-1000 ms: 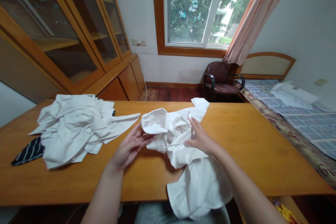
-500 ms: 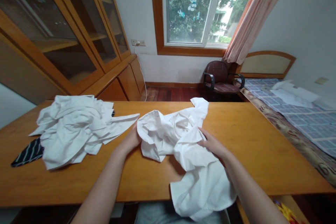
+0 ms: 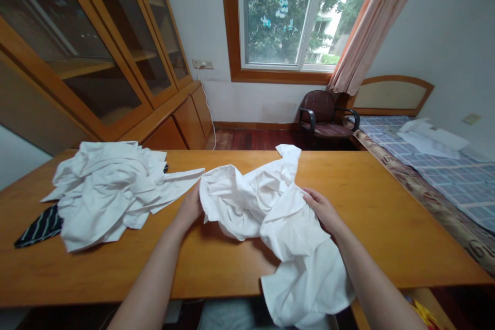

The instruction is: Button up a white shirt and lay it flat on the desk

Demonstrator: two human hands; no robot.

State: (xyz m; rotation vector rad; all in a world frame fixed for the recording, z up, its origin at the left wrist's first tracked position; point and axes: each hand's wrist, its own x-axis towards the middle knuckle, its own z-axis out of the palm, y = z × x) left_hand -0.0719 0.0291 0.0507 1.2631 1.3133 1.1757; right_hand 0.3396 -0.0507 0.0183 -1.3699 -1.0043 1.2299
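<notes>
A crumpled white shirt (image 3: 247, 198) lies bunched in front of me, one narrow sleeve-like end pointing to the table's far edge. Its lower part (image 3: 309, 283) hangs over the near edge toward my lap. My left hand (image 3: 192, 205) grips the left side of the fabric, with the fingertips hidden behind it. On the other side my right hand (image 3: 320, 208) is closed on the shirt's right edge, thumb and forefinger partly showing. Left of my hands rests a heap of white clothes (image 3: 112, 193), with a dark striped cloth (image 3: 40, 227) sticking out from under it.
The wooden table (image 3: 386, 216) spans the view. Beyond it stand a glass-door cabinet (image 3: 112, 46), a maroon armchair (image 3: 323, 113) and a bed (image 3: 421, 160) with white papers on it. An open drawer (image 3: 419, 309) shows at the lower right.
My hands have spread slightly apart, the left one moving left and the right one right. The shirt is pulled wider between them, and its hanging part has shifted right.
</notes>
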